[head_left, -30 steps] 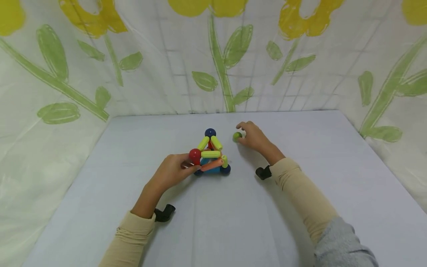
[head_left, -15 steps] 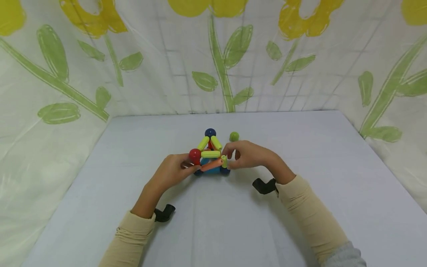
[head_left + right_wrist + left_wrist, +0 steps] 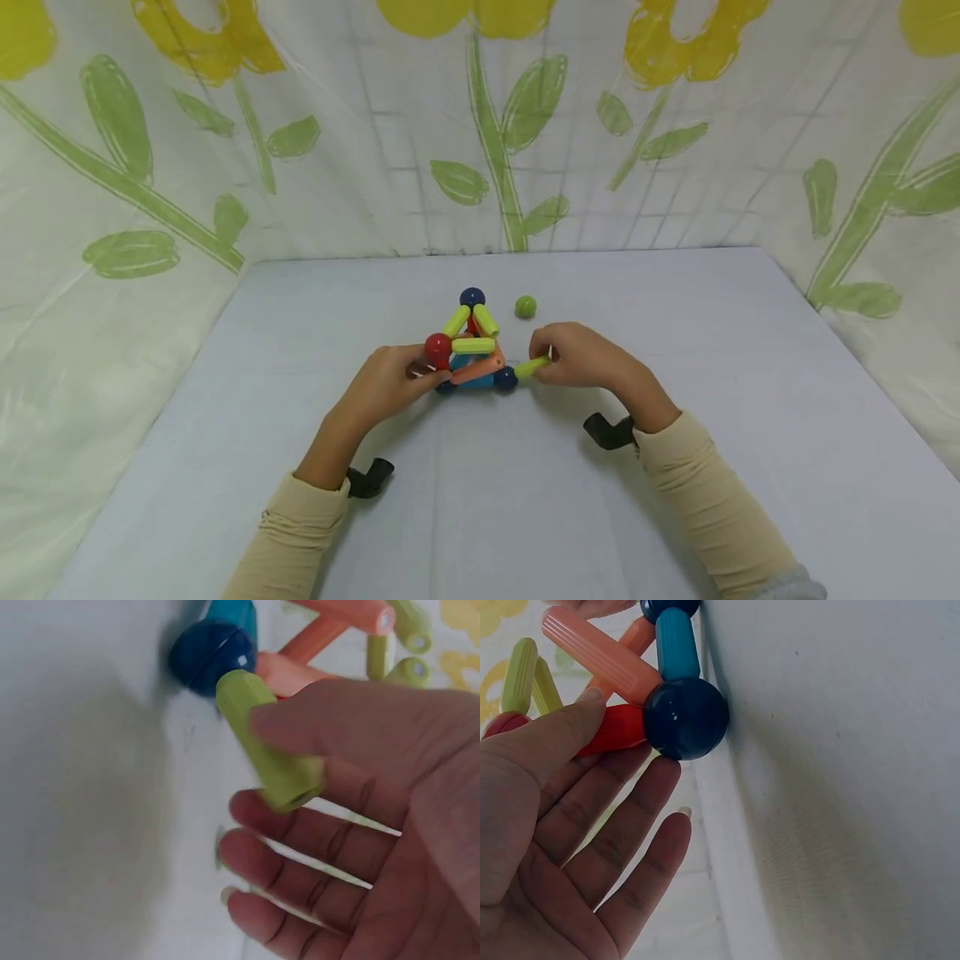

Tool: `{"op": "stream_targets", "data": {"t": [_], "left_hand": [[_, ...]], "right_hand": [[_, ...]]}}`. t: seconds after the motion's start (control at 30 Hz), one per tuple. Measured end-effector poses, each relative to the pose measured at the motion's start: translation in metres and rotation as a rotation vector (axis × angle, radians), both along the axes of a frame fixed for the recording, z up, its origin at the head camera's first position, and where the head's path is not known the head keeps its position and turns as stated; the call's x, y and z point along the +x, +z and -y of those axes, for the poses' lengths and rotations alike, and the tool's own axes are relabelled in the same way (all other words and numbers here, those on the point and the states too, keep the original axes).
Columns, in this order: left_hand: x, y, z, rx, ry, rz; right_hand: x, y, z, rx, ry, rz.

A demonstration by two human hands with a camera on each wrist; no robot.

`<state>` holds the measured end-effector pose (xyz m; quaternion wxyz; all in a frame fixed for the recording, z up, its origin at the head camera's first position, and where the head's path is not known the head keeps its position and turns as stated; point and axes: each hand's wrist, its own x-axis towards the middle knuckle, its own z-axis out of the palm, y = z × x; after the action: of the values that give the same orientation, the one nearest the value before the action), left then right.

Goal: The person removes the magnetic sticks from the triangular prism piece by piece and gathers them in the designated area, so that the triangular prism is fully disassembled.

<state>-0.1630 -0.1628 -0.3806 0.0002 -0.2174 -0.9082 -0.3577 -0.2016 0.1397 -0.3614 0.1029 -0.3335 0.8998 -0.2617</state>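
A small frame of magnetic sticks and balls stands mid-table, with a red ball (image 3: 438, 350) at its upper left and a dark blue ball (image 3: 472, 298) at its back. My left hand (image 3: 386, 383) grips a red magnetic stick (image 3: 616, 729) below the red ball, thumb across it; the lower fingers are looser. At the frame's right, my right hand (image 3: 581, 358) pinches a yellow-green magnetic stick (image 3: 274, 757) between thumb and index finger. That stick's near end touches the dark blue corner ball (image 3: 210, 656), and it points outward to the right. An orange stick (image 3: 477, 371) crosses the front.
A loose green ball (image 3: 526, 307) lies behind my right hand. The white table (image 3: 480, 500) ends at a flower-patterned curtain (image 3: 337, 200). Black wrist cameras (image 3: 371, 478) hang under both forearms.
My right hand left the green ball, came to the frame, and swung the yellow-green stick from upright out to the right. The left hand has stayed in place.
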Motion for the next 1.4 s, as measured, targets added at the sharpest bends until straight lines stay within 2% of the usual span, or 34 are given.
{"op": "stream_targets", "data": {"t": [0.13,0.27,0.43,0.67,0.9,1.03,1.2,1.4], "left_hand": [[0.000,0.000,-0.001,-0.003,0.001,0.014],[0.001,-0.001,-0.001,0.003,0.000,0.026],[0.000,0.000,0.000,0.000,-0.001,0.011],[0.000,0.002,0.000,0.004,-0.003,0.014],[0.000,0.001,0.000,0.015,-0.004,0.023],[0.000,0.001,0.000,0.016,-0.009,0.011],[0.000,0.000,0.001,0.012,-0.009,0.010],[0.000,-0.001,0.001,0.022,-0.011,0.009]], "right_hand": [[0.000,-0.009,-0.005,0.061,0.000,0.024],[0.001,-0.013,-0.005,0.006,0.031,0.011],[0.000,-0.016,-0.002,-0.033,0.042,-0.051],[-0.001,-0.016,0.001,0.004,0.009,-0.035],[-0.002,-0.012,0.004,0.097,-0.013,-0.041],[-0.010,-0.012,0.000,0.148,-0.075,-0.076],[-0.028,-0.017,-0.013,0.191,-0.187,-0.119],[-0.047,-0.019,-0.022,0.202,-0.278,-0.173]]}}
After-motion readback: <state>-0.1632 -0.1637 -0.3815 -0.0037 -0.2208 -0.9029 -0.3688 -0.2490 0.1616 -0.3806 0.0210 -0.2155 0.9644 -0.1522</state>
